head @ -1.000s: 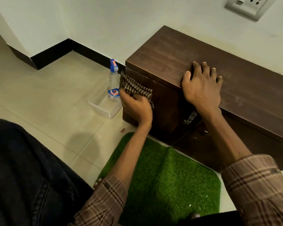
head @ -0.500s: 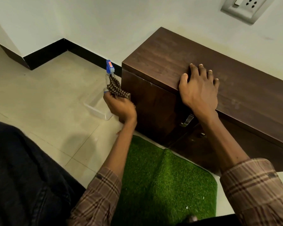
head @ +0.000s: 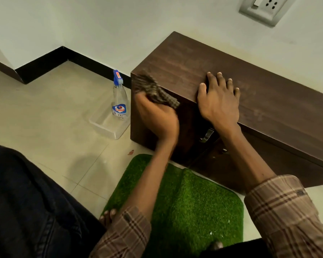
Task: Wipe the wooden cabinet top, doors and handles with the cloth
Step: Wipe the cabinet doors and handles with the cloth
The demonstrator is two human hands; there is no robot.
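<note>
Cloth (head: 155, 92): gripped by left hand (head: 157, 116), pressed on cabinet (head: 268, 101) door's top-left corner
Right hand (head: 219, 97): flat, fingers released on top
Progress: est. mid-task; handle (head: 206, 135) judged not yet wiped

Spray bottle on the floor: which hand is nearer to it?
Left. The left hand holds the cloth against the cabinet's front corner, just right of the spray bottle. The right hand rests flat on the cabinet top, farther right.

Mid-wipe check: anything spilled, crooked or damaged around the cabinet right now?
Only one oddity: a small reddish spot on the floor tile beside the green mat; too small to identify. The spray bottle stands upright and no spill shows.
</note>
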